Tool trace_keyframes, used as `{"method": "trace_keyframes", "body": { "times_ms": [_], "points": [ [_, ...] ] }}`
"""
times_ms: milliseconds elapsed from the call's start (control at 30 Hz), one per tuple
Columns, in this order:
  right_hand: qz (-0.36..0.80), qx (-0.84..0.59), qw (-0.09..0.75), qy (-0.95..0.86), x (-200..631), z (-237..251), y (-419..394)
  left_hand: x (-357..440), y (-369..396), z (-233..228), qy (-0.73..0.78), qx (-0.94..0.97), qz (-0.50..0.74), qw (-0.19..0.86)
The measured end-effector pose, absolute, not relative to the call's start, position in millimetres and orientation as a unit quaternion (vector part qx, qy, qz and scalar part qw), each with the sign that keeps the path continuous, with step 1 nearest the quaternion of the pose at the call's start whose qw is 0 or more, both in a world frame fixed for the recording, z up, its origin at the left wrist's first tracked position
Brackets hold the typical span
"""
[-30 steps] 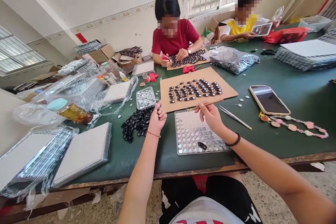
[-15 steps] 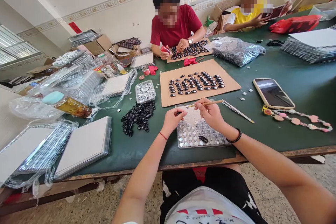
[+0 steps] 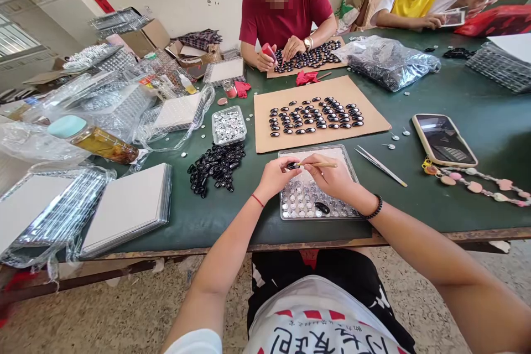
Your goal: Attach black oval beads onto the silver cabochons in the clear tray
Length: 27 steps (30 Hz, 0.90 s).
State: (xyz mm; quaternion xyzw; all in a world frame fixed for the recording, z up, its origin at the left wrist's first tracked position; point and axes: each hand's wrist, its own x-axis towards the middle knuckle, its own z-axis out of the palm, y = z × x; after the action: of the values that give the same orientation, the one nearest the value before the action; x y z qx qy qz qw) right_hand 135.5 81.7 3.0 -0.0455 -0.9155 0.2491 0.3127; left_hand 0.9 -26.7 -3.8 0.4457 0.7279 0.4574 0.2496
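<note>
My left hand [image 3: 276, 178] pinches a small black oval bead [image 3: 292, 165] above a clear tray [image 3: 350, 166] of round silver studs. My right hand [image 3: 332, 177] holds a thin wooden stick [image 3: 322, 164] whose tip points at that bead. Both hands meet over the tray's near half. One more black bead [image 3: 322, 208] lies in the tray. A cardboard sheet [image 3: 365, 116] behind the tray carries rows of finished black beads. A loose pile of black beads [image 3: 215, 167] sits to the left of my left hand.
Metal tweezers [image 3: 380, 165], a phone [image 3: 443, 139] and a pink bead strap [image 3: 477, 185] lie at right. A box of silver studs [image 3: 228, 125], bagged trays [image 3: 53, 210] and a jar [image 3: 93, 141] lie at left. Two other people work across the green table [image 3: 232, 221].
My left hand came right from the bead pile to the tray with a bead. My right hand drew the stick in to meet it. The view tilted downward.
</note>
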Motion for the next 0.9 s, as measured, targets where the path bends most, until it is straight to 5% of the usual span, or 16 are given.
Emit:
{"method": "trace_keyframes", "body": {
  "times_ms": [900],
  "points": [
    [0.266, -0.057, 0.323, -0.906, 135.8, 1.3, 82.0, 5.7, -26.6, -1.4, 0.724, 0.433, 0.473, 0.253]
  ]
}}
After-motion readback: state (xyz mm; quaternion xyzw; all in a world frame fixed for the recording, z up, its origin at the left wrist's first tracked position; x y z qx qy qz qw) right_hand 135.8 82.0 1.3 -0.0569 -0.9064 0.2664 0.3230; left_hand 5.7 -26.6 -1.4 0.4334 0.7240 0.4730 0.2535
